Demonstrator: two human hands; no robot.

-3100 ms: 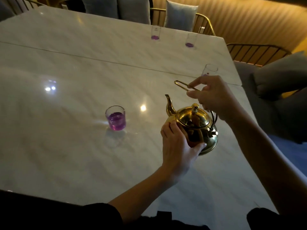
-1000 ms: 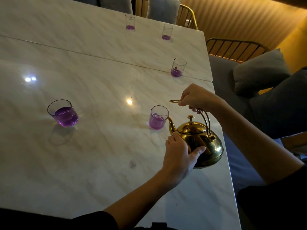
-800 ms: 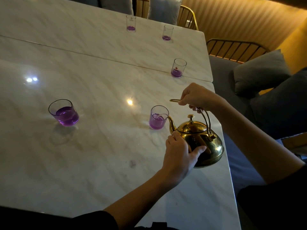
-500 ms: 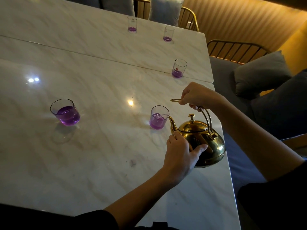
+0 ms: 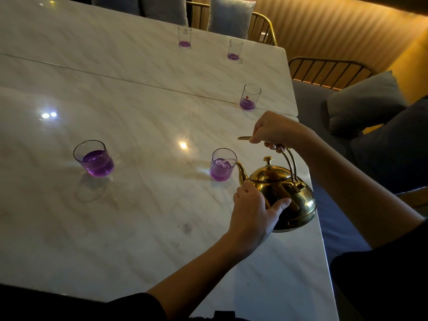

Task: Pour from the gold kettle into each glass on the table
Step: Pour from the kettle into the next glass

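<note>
Gold kettle [image 5: 283, 193], polished and round-bellied with a knobbed lid and a slim curved spout, is tilted forward above the near right part of the table, its spout tip at the rim of a short glass [image 5: 222, 165] about half full of purple liquid. The right hand [image 5: 275, 130] is closed around the kettle's arched handle from above; the left hand [image 5: 254, 212] is wrapped against the kettle's near side, thumb and fingers spread on the metal.

A wider tumbler [image 5: 94, 158] with purple liquid stands well to the left. Further off, near the right edge, a taller glass [image 5: 250, 97] carries a small red star mark and a little purple at the bottom; no writing is legible. Two more tall glasses [image 5: 184, 36] [image 5: 234, 49] with purple bottoms stand at the far side.

The table [image 5: 115, 216] is glossy pale marble with a seam across it, reflecting ceiling lights. Gold-framed chairs [image 5: 324, 70] with grey cushions [image 5: 363, 98] surround it, before a warmly lit ribbed wall [image 5: 335, 33].
</note>
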